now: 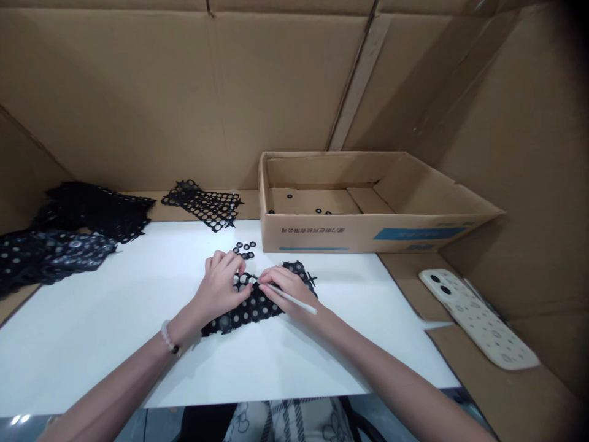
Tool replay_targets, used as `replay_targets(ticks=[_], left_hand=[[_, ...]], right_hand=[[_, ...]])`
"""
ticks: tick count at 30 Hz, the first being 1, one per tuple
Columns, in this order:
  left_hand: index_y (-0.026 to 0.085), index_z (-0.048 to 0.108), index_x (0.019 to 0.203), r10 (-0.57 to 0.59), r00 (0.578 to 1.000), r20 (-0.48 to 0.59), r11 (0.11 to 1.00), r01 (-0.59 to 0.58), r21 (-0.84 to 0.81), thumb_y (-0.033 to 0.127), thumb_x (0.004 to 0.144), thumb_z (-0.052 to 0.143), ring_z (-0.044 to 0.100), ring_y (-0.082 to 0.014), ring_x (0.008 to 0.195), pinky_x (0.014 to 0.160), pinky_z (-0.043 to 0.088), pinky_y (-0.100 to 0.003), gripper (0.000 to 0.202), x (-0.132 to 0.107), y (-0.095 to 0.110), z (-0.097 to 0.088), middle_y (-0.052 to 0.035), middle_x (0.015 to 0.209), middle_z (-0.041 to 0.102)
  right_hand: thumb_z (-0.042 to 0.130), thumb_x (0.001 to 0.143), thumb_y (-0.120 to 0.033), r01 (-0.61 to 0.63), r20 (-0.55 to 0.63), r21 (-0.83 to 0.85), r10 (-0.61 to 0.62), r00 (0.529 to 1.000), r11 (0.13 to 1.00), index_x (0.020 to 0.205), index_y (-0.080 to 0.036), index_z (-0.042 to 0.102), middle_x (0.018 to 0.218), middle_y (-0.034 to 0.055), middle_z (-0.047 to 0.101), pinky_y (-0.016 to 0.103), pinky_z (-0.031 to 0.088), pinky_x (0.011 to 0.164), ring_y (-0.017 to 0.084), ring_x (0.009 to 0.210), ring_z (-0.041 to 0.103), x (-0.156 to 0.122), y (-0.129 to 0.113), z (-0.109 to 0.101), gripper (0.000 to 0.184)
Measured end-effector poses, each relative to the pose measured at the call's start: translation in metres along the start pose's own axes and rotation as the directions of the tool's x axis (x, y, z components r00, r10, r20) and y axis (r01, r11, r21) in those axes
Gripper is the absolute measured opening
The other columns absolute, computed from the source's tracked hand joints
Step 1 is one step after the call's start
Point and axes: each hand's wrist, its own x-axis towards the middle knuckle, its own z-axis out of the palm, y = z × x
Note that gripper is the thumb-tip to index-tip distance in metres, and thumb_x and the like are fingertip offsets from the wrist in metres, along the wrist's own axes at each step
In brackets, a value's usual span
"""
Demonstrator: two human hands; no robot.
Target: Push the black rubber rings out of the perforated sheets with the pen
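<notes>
A black sheet dotted with round holes and discs [251, 312] lies on the white tabletop in front of me. My left hand [219, 282] rests on its upper left part, fingers curled, with the thumb and forefinger holding the sheet down. In my right hand [288, 288] is a slim white pen-like stick [299, 302], pinched between the fingers. Its tip meets the sheet's upper edge close to my left thumb; the exact contact is too small to make out. Just beyond my left fingers lie several small black rings [246, 247].
Behind the sheet stands an open cardboard box [322, 233] with several black rings inside. A perforated black sheet [207, 205] lies at the back, and a pile of black sheets [96, 209] at the left. A phone in a cream case [478, 319] is at the right. Cardboard walls surround the table.
</notes>
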Motion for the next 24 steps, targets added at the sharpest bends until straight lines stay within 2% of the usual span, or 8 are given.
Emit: replay_targets(ticks=[4,8,10,12,15,19,21,24], left_hand=[[0.018,0.052,0.061,0.05,0.995,0.087,0.994,-0.058,0.087,0.027,0.082,0.054,0.046,-0.0245,0.087,0.082,0.029,-0.044,0.023,-0.002,0.002,0.0,-0.0037,0.072,0.057],[0.018,0.053,0.061,0.047,0.988,0.147,0.983,-0.019,-0.185,0.026,0.086,0.048,0.048,-0.0213,0.081,0.081,0.032,-0.041,0.026,0.001,0.002,-0.005,-0.0017,0.068,0.054],[0.018,0.049,0.059,-0.016,0.997,0.07,0.917,0.043,-0.397,0.027,0.086,0.045,0.049,-0.0192,0.076,0.076,0.037,-0.035,0.029,0.004,-0.003,-0.009,-0.0009,0.067,0.052],[0.019,0.047,0.059,-0.147,0.987,-0.059,0.857,0.097,-0.507,0.028,0.087,0.044,0.049,-0.018,0.071,0.071,0.039,-0.032,0.03,0.007,-0.011,-0.012,-0.0009,0.067,0.05],[0.019,0.052,0.063,-0.251,0.958,-0.143,0.918,0.188,-0.35,0.033,0.087,0.046,0.05,-0.0199,0.074,0.074,0.038,-0.033,0.028,0.013,-0.027,-0.01,-0.002,0.069,0.055],[0.022,0.067,0.084,-0.257,0.966,0.019,0.967,0.256,0.01,0.042,0.088,0.051,0.052,-0.0261,0.09,0.084,0.034,-0.041,0.025,0.016,-0.041,0.002,-0.0044,0.084,0.067],[0.023,0.069,0.092,-0.255,0.966,0.043,0.966,0.252,0.062,0.039,0.089,0.05,0.052,-0.0273,0.095,0.085,0.032,-0.042,0.025,0.015,-0.041,0.005,-0.0056,0.091,0.069],[0.021,0.066,0.096,-0.231,0.973,-0.006,0.972,0.231,0.047,0.037,0.091,0.046,0.053,-0.0265,0.095,0.086,0.033,-0.042,0.026,0.014,-0.034,-0.001,-0.0066,0.094,0.068]], right_hand=[[0.051,0.093,-0.021,-0.012,0.029,-0.005,0.012,1.0,1.0,0.091,-0.022,0.057,0.097,0.005,0.066,0.032,0.046,0.087,0.019,0.093,0.06,-0.002,-0.001,0.003,0.006],[0.052,0.092,-0.022,-0.171,0.0,0.037,0.171,0.985,0.985,0.088,-0.022,0.059,0.091,0.0026,0.066,0.029,0.047,0.078,0.018,0.086,0.062,-0.001,-0.002,0.004,0.008],[0.053,0.091,-0.022,-0.279,-0.009,0.076,0.281,0.96,0.957,0.084,-0.022,0.06,0.085,0.0007,0.067,0.027,0.046,0.072,0.016,0.08,0.063,0.0,-0.002,0.003,0.01],[0.054,0.09,-0.022,-0.313,-0.001,0.108,0.315,0.949,0.944,0.081,-0.022,0.061,0.083,-0.0001,0.068,0.027,0.046,0.071,0.016,0.078,0.063,0.001,-0.003,0.003,0.011],[0.055,0.089,-0.02,-0.253,0.013,0.14,0.254,0.967,0.957,0.082,-0.022,0.061,0.088,0.0007,0.068,0.027,0.046,0.076,0.016,0.082,0.063,0.0,-0.004,0.004,0.01],[0.055,0.088,-0.017,-0.213,0.034,0.149,0.21,0.977,0.966,0.08,-0.021,0.06,0.091,0.0018,0.067,0.027,0.046,0.08,0.016,0.086,0.063,-0.003,-0.005,0.006,0.01],[0.055,0.088,-0.016,-0.211,0.032,0.15,0.209,0.977,0.966,0.08,-0.021,0.06,0.092,0.0019,0.068,0.028,0.046,0.081,0.016,0.086,0.063,-0.003,-0.005,0.006,0.01],[0.055,0.088,-0.017,-0.2,0.026,0.156,0.199,0.98,0.967,0.081,-0.021,0.06,0.092,0.0025,0.068,0.028,0.047,0.08,0.017,0.086,0.064,-0.003,-0.006,0.006,0.01]])
